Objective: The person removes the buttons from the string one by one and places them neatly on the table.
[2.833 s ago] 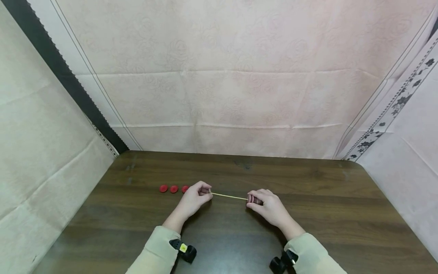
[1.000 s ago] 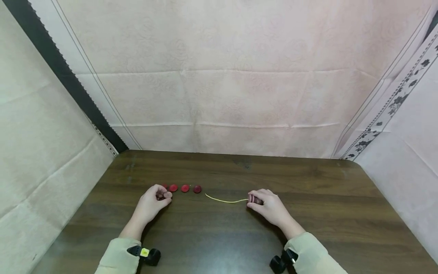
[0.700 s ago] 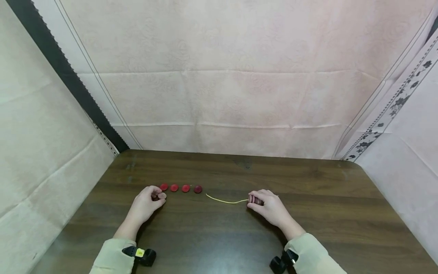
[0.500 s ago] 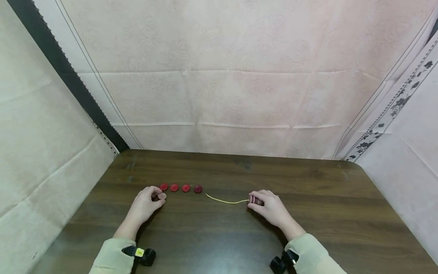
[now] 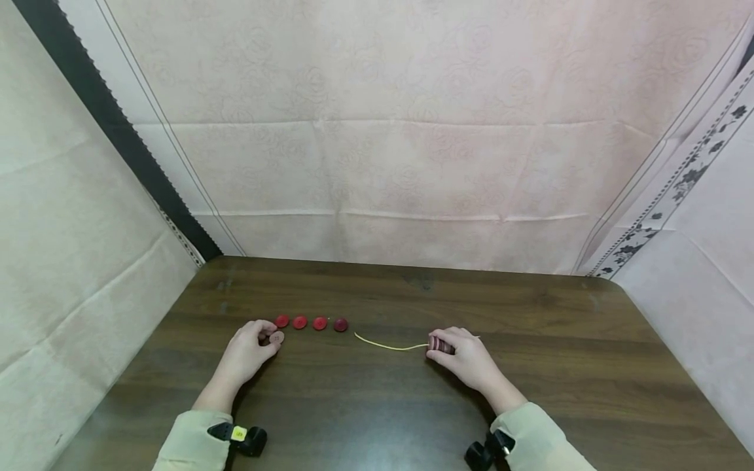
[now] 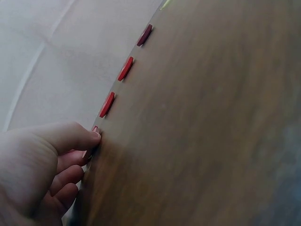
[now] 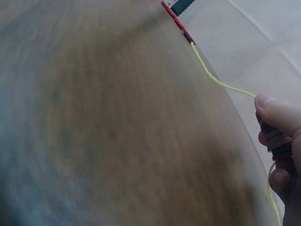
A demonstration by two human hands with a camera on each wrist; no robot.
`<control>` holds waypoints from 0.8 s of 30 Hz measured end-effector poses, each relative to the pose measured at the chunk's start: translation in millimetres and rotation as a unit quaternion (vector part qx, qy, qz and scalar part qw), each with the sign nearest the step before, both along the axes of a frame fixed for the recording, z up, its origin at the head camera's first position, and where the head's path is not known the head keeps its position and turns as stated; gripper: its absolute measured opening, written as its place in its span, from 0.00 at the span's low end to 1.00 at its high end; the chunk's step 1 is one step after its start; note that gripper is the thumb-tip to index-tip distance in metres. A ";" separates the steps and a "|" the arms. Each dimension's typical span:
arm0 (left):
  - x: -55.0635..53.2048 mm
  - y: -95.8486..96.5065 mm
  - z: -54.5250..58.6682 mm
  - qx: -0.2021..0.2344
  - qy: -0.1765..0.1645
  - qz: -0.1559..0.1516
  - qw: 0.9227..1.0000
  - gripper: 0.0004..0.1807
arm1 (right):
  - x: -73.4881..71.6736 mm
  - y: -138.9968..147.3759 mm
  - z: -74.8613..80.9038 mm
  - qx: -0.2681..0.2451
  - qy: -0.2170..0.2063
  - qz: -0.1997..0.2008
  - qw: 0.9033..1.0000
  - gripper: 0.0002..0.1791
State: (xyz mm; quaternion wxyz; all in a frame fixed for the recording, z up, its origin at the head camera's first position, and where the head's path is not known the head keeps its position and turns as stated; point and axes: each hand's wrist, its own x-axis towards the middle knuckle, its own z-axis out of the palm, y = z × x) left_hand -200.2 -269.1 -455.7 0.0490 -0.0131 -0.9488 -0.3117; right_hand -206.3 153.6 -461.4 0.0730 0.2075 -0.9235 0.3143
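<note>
In the head view, my left hand (image 5: pixel 249 351) pinches a small brownish-pink button (image 5: pixel 276 337) between thumb and fingertips, low over the table at the row's left end. Beside it lie three red buttons (image 5: pixel 300 322) and a dark red button (image 5: pixel 340 325) in a row. My right hand (image 5: pixel 462 356) grips a stack of striped buttons (image 5: pixel 441 344) threaded on a yellow string (image 5: pixel 389 347). One end of the string runs left across the table toward the dark red button. In the right wrist view the stack (image 7: pixel 277 139) shows under the thumb, with more string hanging below.
The brown wooden table (image 5: pixel 377 405) stretches under both hands. Pale cloth (image 5: pixel 412 163) hangs behind its far edge and at both sides. Each sleeve carries a black wrist camera (image 5: pixel 253 441).
My left hand let go of the string's end, leaving a dark red button in the row, and moved left with a brownish-pink button. Lately it shifted slightly further left. My right hand stayed put.
</note>
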 end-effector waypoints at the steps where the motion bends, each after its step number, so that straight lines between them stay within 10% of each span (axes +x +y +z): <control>1: -0.2 0.0 0.3 0.000 -0.002 0.000 1.000 0.15 | 0.1 0.0 0.0 0.001 -0.001 -0.002 1.000 0.17; 24: -5.1 36.2 8.9 0.083 0.044 -0.015 0.995 0.18 | 0.9 -0.6 1.2 -0.006 0.002 0.001 1.000 0.17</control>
